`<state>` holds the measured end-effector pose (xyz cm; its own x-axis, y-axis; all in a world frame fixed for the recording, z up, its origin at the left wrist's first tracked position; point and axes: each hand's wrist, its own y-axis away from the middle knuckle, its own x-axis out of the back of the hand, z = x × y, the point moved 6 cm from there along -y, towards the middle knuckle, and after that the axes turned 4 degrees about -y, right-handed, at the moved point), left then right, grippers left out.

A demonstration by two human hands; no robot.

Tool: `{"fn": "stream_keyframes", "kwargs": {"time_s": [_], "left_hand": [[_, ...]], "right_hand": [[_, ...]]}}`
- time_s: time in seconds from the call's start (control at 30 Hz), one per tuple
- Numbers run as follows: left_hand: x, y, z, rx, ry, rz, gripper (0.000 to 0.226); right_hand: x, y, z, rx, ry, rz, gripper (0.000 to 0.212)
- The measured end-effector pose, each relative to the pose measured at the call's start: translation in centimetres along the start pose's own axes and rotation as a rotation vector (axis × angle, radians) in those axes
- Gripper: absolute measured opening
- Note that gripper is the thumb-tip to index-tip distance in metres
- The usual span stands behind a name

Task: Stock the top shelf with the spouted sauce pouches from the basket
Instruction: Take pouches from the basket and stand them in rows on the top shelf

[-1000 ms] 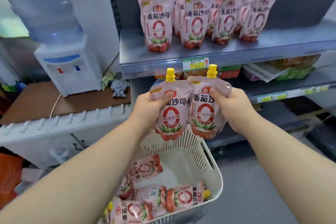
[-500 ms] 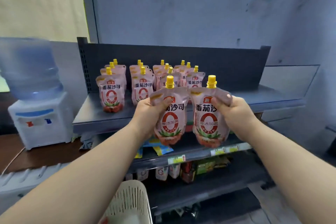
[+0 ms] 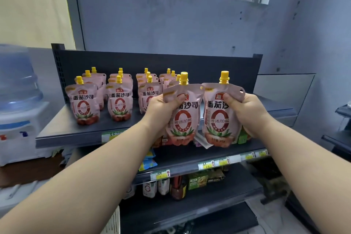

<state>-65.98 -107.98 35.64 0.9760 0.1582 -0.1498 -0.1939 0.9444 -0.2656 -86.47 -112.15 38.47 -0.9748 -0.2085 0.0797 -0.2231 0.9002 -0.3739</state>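
Observation:
Each of my hands holds one pink sauce pouch with a yellow spout cap, upright, in front of the top shelf [image 3: 76, 135]. My left hand [image 3: 161, 110] grips the left pouch [image 3: 183, 119] by its upper left side. My right hand [image 3: 245, 110] grips the right pouch [image 3: 218, 119] by its upper right corner. The two pouches hang side by side, just right of the stocked pouches [image 3: 119, 100], which stand in several rows on the shelf's left and middle. Only a sliver of the white basket [image 3: 114, 222] shows at the bottom edge.
The right part of the top shelf [image 3: 275, 108] is bare. Lower shelves [image 3: 209, 163] hold packets, jars and price tags. A water dispenser [image 3: 19, 104] stands to the left, beside the shelf end. A dark backboard [image 3: 152, 62] rises behind the shelf.
Both hands have lifted the two pouches from above the basket up to top-shelf height and moved them right. The view has tilted up, so the basket has dropped almost out of sight.

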Motion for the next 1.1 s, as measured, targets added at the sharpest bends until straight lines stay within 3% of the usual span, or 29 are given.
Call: {"fn": "stream_keyframes", "kwargs": {"time_s": [0.57,1.1], "left_hand": [[-2.9,-13.8,-1.8,-0.017,-0.057,-0.062,0.016],[-11.8,-20.9,-8.6,0.059,-0.19,-0.022,0.022]], "right_hand": [[3.7,-10.8,3.2,-0.034,-0.018,0.116,0.015],[12.6,-19.8,9.4,-0.089,0.044,0.049,0.019]]}}
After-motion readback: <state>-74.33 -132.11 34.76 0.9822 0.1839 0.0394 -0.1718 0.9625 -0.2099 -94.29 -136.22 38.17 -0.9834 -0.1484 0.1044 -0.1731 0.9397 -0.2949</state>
